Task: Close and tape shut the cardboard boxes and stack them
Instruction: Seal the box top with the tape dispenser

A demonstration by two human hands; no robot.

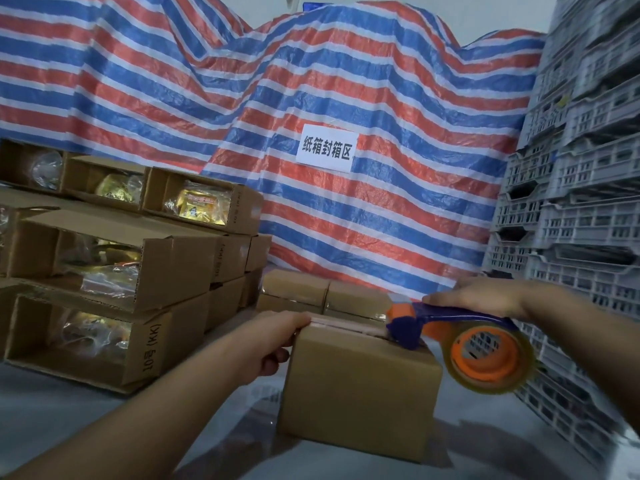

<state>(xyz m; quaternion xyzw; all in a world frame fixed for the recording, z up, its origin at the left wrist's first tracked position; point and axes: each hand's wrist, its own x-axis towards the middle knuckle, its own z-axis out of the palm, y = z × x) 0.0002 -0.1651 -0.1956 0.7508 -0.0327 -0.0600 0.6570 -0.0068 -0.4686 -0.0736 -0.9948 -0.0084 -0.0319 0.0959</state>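
Note:
A closed brown cardboard box [360, 382] stands on the grey floor in front of me. My left hand [273, 337] grips its upper left edge, fingers over the top and thumb against the side. My right hand [481, 296] grips the blue handle of an orange and blue tape dispenser [450, 327], whose head presses on the box's top seam near the right end. A strip of clear tape runs along the seam toward my left hand. The tape roll [488, 355] hangs off the box's right side.
Two more closed boxes [325, 292] sit just behind the one I hold. A stack of open boxes [114, 258] holding bagged goods fills the left. Grey plastic crates [581, 209] tower on the right. A striped tarp [311, 81] with a white label hangs behind.

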